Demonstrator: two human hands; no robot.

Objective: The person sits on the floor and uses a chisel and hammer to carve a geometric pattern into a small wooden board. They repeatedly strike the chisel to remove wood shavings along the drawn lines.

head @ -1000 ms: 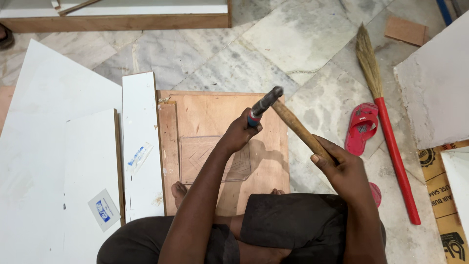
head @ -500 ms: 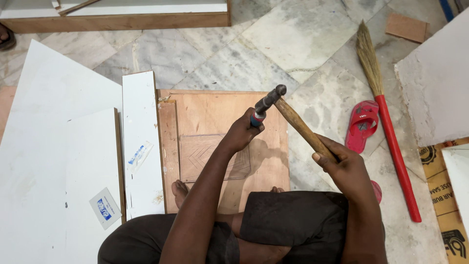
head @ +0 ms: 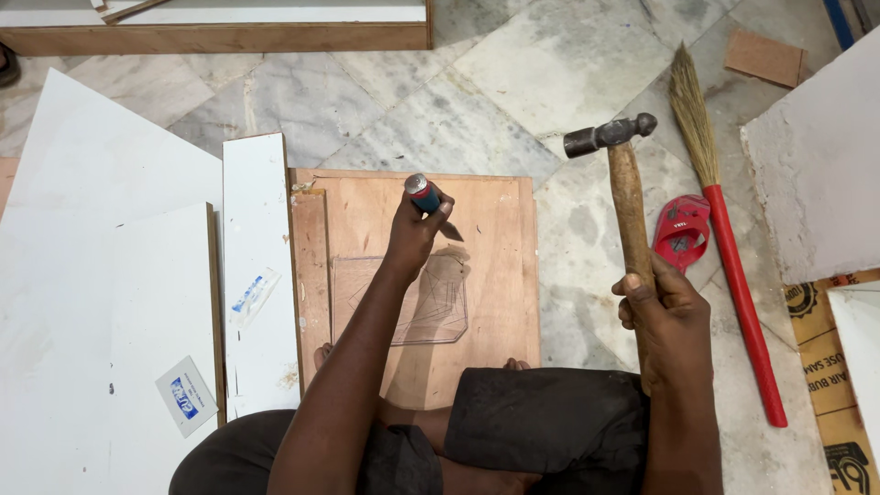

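Note:
My left hand point(head: 414, 231) grips a chisel point(head: 424, 196) with a red and blue handle, its blade tip resting on a brown plywood board point(head: 490, 275) that lies on the floor. A pencilled outline point(head: 431, 307) is drawn on the board just below the tip. My right hand point(head: 662, 316) holds a wooden-handled hammer point(head: 623, 197) raised off to the right, its steel head point(head: 609, 136) well clear of the chisel's end. I sit cross-legged at the board's near edge, with my toes point(head: 323, 353) resting on it.
White laminated panels point(head: 110, 275) lie to the left, a narrow white strip point(head: 258, 275) against the board. A red-handled broom point(head: 724, 238) and a red sandal point(head: 680, 231) lie to the right on the marble floor point(head: 513, 82). A white slab point(head: 816, 156) and cardboard point(head: 830, 367) sit at far right.
The hammer has swung up and to the right, away from the chisel's end where its head rested before. My left hand keeps the chisel on the board.

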